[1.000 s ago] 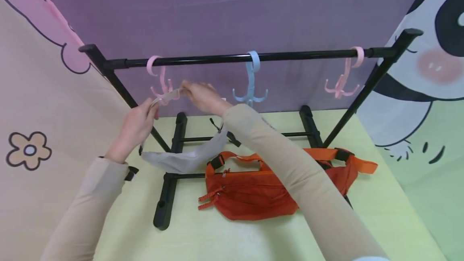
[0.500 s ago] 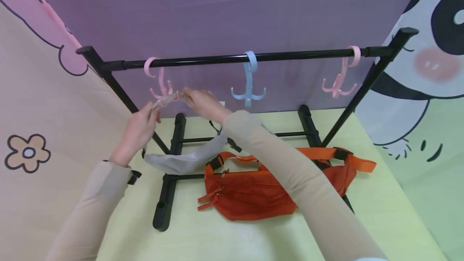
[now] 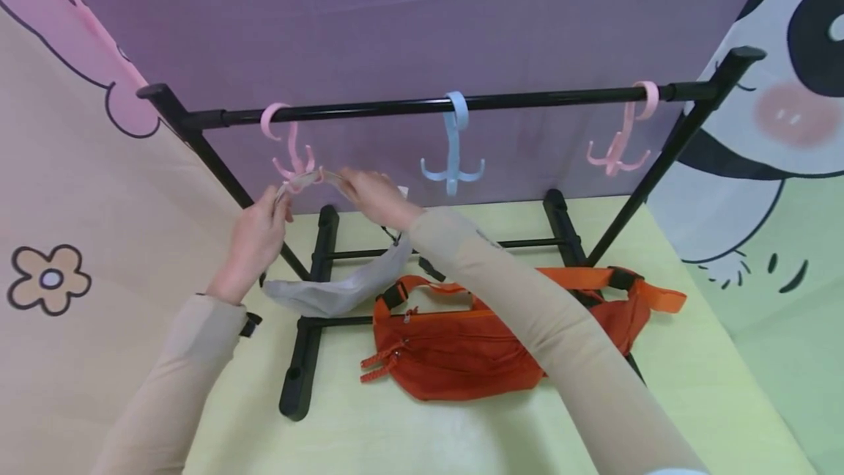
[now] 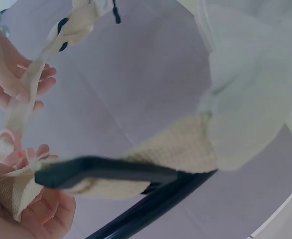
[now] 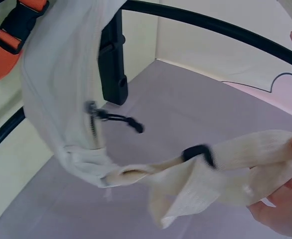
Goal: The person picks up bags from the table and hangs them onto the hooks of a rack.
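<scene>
A pale grey-white waist bag hangs by its cream strap below the left pink hook. My left hand pinches the strap just left of the hook's prongs. To the right of them, my right hand pinches the same strap between thumb and fingers. The stretch between the hands lies against the prongs, and in the left wrist view a pink prong tip shows in front of the strap. The right wrist view shows the bag's zipper pull and a black strap slider.
A black rack's top bar carries the pink hook, a blue hook and another pink hook. An orange-red waist bag lies on the pale table across the rack's base. A purple backdrop stands behind.
Both hands have come down slightly with the strap, which now sits lower against the pink hook's prongs. My right hand has shifted a little rightward along it. The orange-red bag stays put.
</scene>
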